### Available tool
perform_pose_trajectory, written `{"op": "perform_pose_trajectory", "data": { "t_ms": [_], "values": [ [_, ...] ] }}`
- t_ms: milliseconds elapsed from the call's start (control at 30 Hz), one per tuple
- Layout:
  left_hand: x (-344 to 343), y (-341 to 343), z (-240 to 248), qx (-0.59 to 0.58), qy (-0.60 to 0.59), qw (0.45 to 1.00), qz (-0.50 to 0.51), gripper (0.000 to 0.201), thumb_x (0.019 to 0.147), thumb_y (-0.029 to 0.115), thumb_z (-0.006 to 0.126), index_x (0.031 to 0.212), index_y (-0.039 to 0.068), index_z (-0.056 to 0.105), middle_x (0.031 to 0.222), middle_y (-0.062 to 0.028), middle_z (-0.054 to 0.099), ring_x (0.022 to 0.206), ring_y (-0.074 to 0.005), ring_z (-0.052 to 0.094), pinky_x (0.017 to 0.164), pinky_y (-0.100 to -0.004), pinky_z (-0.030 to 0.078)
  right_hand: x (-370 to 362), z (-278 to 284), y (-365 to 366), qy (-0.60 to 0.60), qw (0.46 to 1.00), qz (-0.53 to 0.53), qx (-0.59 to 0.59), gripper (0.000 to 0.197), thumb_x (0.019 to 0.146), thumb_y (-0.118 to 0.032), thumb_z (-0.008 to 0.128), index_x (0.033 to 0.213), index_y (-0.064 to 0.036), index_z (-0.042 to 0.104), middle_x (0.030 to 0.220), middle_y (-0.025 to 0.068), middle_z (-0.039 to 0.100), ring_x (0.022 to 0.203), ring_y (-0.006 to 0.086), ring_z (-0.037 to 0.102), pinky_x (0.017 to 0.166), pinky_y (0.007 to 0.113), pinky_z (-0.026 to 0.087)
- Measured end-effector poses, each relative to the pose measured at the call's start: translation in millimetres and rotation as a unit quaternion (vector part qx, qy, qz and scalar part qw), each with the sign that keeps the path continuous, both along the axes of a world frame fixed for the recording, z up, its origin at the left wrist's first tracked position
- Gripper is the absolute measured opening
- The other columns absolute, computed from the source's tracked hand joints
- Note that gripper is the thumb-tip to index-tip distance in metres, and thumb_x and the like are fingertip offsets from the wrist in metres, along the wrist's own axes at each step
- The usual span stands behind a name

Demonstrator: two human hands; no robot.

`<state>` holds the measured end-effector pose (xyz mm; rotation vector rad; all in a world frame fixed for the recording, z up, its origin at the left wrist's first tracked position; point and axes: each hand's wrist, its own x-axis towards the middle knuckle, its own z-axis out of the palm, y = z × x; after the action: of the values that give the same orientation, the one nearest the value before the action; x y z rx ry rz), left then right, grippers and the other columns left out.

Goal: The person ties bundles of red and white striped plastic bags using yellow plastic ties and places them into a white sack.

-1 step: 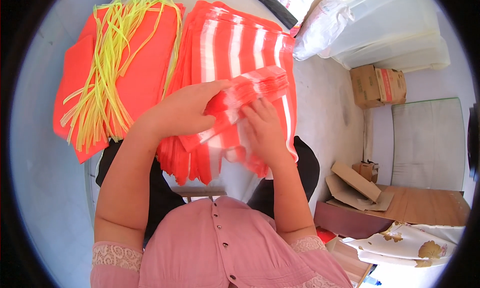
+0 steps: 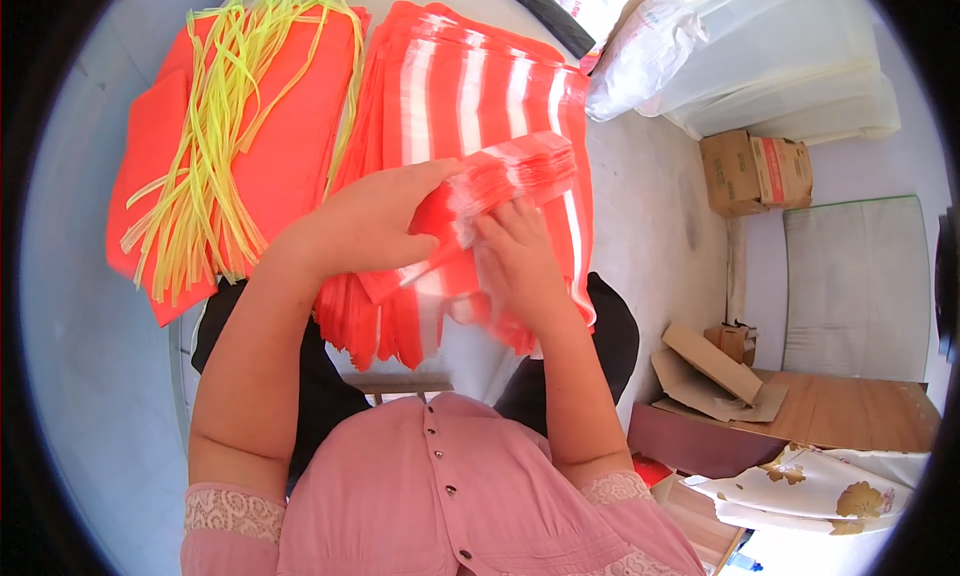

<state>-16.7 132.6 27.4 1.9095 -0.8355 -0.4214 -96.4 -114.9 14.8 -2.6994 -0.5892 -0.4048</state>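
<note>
A thick folded bundle of red-and-white striped plastic bags (image 2: pixel 530 168) lies slantwise across a stack of similar bags (image 2: pixel 500 91). My left hand (image 2: pixel 385 211) closes round the bundle's left end, its thumb on the near side and its fingers on the far side. Against the bundle's near edge, my right hand (image 2: pixel 525 256) has its fingers bent and pressed on the plastic. The stack's ruffled near ends hang toward my lap. To the left, a bunch of yellow-green plastic strips (image 2: pixel 225 126) lies over a flat red stack (image 2: pixel 290 126).
A black roll (image 2: pixel 545 14) and a white sack (image 2: pixel 650 51) are beyond the bags at far right. Cardboard boxes (image 2: pixel 755 171) stand by the right wall. An opened carton (image 2: pixel 715 376) rests on a brown wooden surface (image 2: pixel 850 411) at the right.
My right hand has shifted slightly left along the bundle's near edge. My left hand has barely moved, and the stacks and strips stay in place.
</note>
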Motion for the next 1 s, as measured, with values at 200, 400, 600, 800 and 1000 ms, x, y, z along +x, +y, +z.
{"op": "perform_pose_trajectory", "data": {
  "t_ms": [200, 400, 600, 800, 1000],
  "values": [
    [-11, -13, -7, 0.014, -0.138, 0.990, 0.041, 0.080, 0.080, 0.004, 0.069, 0.154, 0.000, 0.041, 0.145, -0.0264, 0.056, 0.133, -0.0400, 0.056, 0.113, -0.0421, 0.045, 11, 8, 28, 0.108, 0.989, 0.080, 0.069, 0.035, 0.091, -0.001, 0.063, 0.126, 0.0017, 0.063, 0.123, 0.0203, 0.062, 0.116, 0.0411, 0.055, 0.103, 0.047, 0.045],
    [2, -6, -3, 0.070, -0.037, 0.997, 0.025, 0.066, 0.086, -0.007, 0.056, 0.151, 0.003, 0.048, 0.147, -0.0236, 0.056, 0.138, -0.0398, 0.052, 0.115, -0.0414, 0.045, 32, 3, 10, 0.158, 0.984, 0.063, 0.060, 0.024, 0.094, -0.005, 0.063, 0.116, -0.0021, 0.070, 0.111, 0.0176, 0.068, 0.107, 0.0386, 0.059, 0.097, 0.046, 0.047],
    [-5, -5, -30, 0.063, -0.141, 0.988, -0.004, 0.070, 0.085, -0.016, 0.049, 0.152, 0.004, 0.049, 0.157, -0.0171, 0.049, 0.145, -0.0347, 0.046, 0.120, -0.0412, 0.041, 57, -1, -17, 0.250, 0.967, 0.018, 0.048, 0.019, 0.095, -0.008, 0.063, 0.110, -0.0003, 0.071, 0.109, 0.0191, 0.069, 0.108, 0.0405, 0.061, 0.097, 0.046, 0.048],
    [-8, -8, -33, 0.123, -0.209, 0.970, -0.020, 0.074, 0.081, -0.015, 0.055, 0.152, 0.004, 0.048, 0.161, -0.0155, 0.045, 0.152, -0.0327, 0.038, 0.124, -0.0412, 0.035, 76, -2, -41, 0.153, 0.981, -0.019, 0.118, 0.023, 0.097, -0.016, 0.062, 0.108, 0.0022, 0.070, 0.103, 0.0228, 0.071, 0.099, 0.0409, 0.065, 0.089, 0.048, 0.051],
    [-9, -11, -34, 0.125, -0.238, 0.963, -0.019, 0.070, 0.083, -0.012, 0.054, 0.151, 0.002, 0.049, 0.161, -0.0154, 0.045, 0.152, -0.0328, 0.038, 0.125, -0.0421, 0.033, 92, -2, -87, 0.123, 0.978, -0.167, 0.036, 0.028, 0.095, -0.006, 0.060, 0.120, 0.0012, 0.067, 0.131, 0.0232, 0.064, 0.120, 0.0432, 0.059, 0.102, 0.048, 0.047]
  ]
}}
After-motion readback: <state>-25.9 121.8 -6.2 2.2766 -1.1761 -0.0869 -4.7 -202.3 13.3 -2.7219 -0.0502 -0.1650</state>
